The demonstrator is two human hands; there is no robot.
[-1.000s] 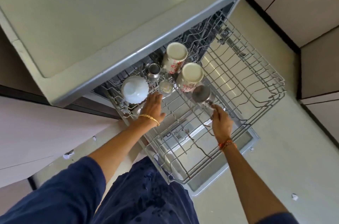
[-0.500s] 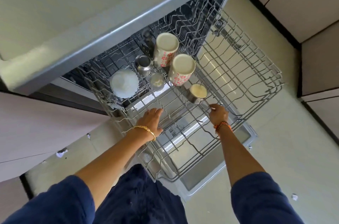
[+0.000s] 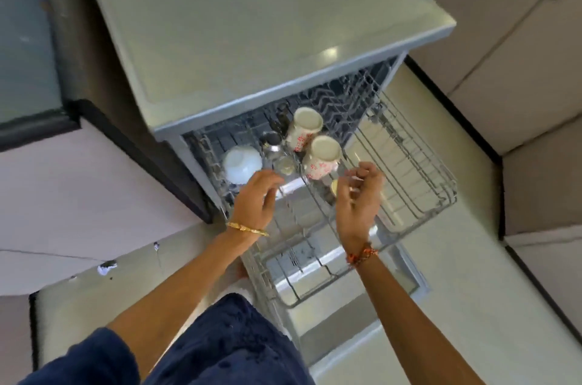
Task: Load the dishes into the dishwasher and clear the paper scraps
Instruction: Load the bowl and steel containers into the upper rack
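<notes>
Now the wire rack (image 3: 419,195) held an upturned round white bowl (image 3: 242,164), two flowered mugs (image 3: 321,158) and steel cups (image 3: 272,145); both hands, left (image 3: 255,198) and right (image 3: 359,198), had lifted off it, fingers loosely curled, empty.

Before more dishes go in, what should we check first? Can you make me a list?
1. Left hand free: ok, holding nothing.
2. Right hand free: ok, fingers loosely curled, nothing in them.
3. Grey wire dishwasher rack pulled out: ok.
4. Room left in it: ok, right side bare.
5. Two flowered white mugs upside down: ok, bases up.
6. Round white bowl upside down: ok.
7. White paper scraps cleared from floor: not ok.
</notes>
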